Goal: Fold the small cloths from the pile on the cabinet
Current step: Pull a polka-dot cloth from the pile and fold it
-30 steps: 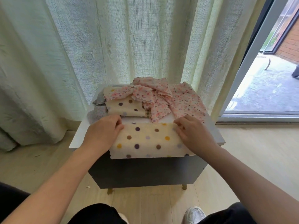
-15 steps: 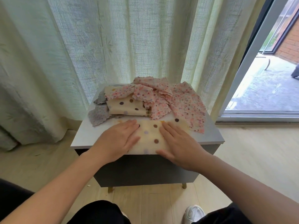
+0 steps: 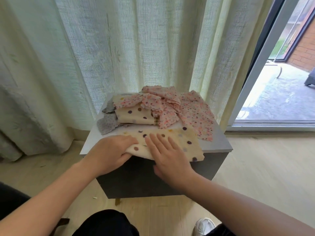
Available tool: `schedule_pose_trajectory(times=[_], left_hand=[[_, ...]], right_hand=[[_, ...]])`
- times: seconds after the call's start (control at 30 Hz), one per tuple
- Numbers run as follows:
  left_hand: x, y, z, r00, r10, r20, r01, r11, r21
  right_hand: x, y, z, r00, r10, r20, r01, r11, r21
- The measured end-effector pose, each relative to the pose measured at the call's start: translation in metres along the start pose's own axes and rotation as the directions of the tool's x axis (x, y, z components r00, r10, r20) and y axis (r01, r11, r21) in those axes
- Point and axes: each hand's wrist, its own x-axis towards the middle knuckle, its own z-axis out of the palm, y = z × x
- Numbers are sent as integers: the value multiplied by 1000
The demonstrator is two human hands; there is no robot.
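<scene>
A cream cloth with coloured dots (image 3: 184, 142) lies folded along the front of the grey cabinet top (image 3: 216, 145), its near edge hanging over the front. My left hand (image 3: 110, 154) grips its left end, fingers on top and thumb beneath. My right hand (image 3: 168, 157) lies flat on the cloth's middle with straight fingers. Behind it sits the pile: pink floral cloths (image 3: 170, 106), another cream dotted cloth (image 3: 134, 114) and a grey cloth (image 3: 107, 123).
Pale green curtains (image 3: 119, 48) hang right behind the cabinet. A sliding glass door (image 3: 265, 68) stands open at the right onto a terrace. Light wood floor (image 3: 264, 167) surrounds the cabinet. My knees and a white shoe (image 3: 204, 227) are at the bottom.
The cream cloth was folded in half away from me and pressed flat. Since then my left hand has curled round its left end and my right hand has slid toward the middle.
</scene>
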Motion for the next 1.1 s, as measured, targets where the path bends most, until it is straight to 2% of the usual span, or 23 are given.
schedule_pose_trajectory(times=[0.1,0.13,0.2,0.23,0.27,0.3,0.33,0.37,0.4,0.43,0.47,0.53,0.57,0.63,0.7,0.8,0.9,0.97,1.1], left_hand=[[18,10,-26,981,-146,-128,129,983,-131],[25,14,-33,950,-237,-201,200,962,-187],[41,20,-41,829,-485,-278,356,842,-405],[48,21,-42,757,-612,-228,430,730,-531],[55,22,-39,689,-713,-126,490,587,-644],[61,24,-38,633,-774,19,532,417,-737],[66,26,-37,598,-787,153,534,249,-808],[70,29,-35,577,-776,255,512,100,-853],[72,32,-34,572,-755,322,476,-15,-879],[74,37,-33,577,-720,386,449,-115,-886],[75,42,-33,589,-669,452,448,-195,-872],[79,50,-32,612,-534,583,507,-301,-808],[81,54,-32,625,-468,625,538,-322,-779],[86,62,-30,643,-422,639,561,-309,-768],[88,68,-28,656,-445,610,555,-263,-789],[86,72,-26,712,-482,511,483,-192,-854],[83,77,-23,737,-519,433,387,-200,-900],[81,80,-21,714,-576,398,361,-184,-914],[78,80,-17,662,-708,246,325,-25,-946]], right_hand=[[12,-17,-22,987,160,1,-156,964,215],[17,-16,-35,975,221,31,-221,930,294],[26,-8,-52,925,334,181,-379,796,472],[28,-3,-60,884,382,270,-466,671,577],[30,4,-69,831,427,357,-543,483,687],[32,12,-75,769,452,452,-590,229,775],[32,22,-80,714,435,548,-590,-48,806],[32,31,-84,688,369,625,-554,-289,781],[31,40,-87,687,281,670,-514,-464,722],[29,49,-90,694,214,688,-483,-570,664],[27,57,-92,704,177,687,-458,-626,631],[23,68,-94,716,163,679,-425,-670,608],[21,72,-95,717,170,676,-416,-675,610],[18,78,-95,706,189,682,-407,-680,610],[15,82,-94,685,233,690,-405,-664,628],[16,85,-91,652,316,689,-422,-604,677],[15,83,-86,650,381,657,-428,-530,732],[14,83,-80,654,449,609,-448,-418,790],[15,82,-76,640,585,498,-409,-289,866]])
